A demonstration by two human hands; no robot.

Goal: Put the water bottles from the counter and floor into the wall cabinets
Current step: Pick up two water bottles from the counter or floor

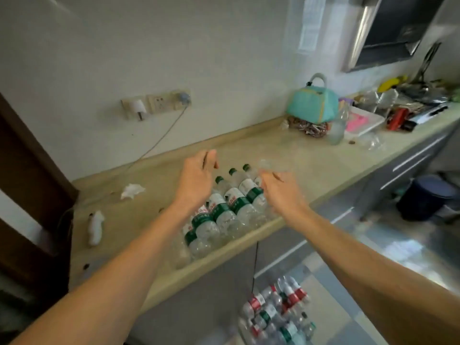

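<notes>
A pack of clear water bottles (231, 207) with green caps and green labels lies on the beige counter (149, 195), close to its front edge. My left hand (196, 178) hovers over the pack's left side, fingers apart and holding nothing. My right hand (281, 190) hangs over the pack's right side with fingers loosely spread; a blurred bit of clear plastic wrap shows at its fingertips, and I cannot tell if it is gripped. More bottles (276, 312) with red and green labels lie packed on the floor below the counter. No wall cabinet is in view.
On the right of the counter stand a teal bag (312, 105), a single clear bottle (338, 125), a tray (368, 123) and clutter. Crumpled tissues (132, 191) lie at the left. A wall socket with a cable (159, 103) is behind. A dark bin (428, 200) stands on the floor.
</notes>
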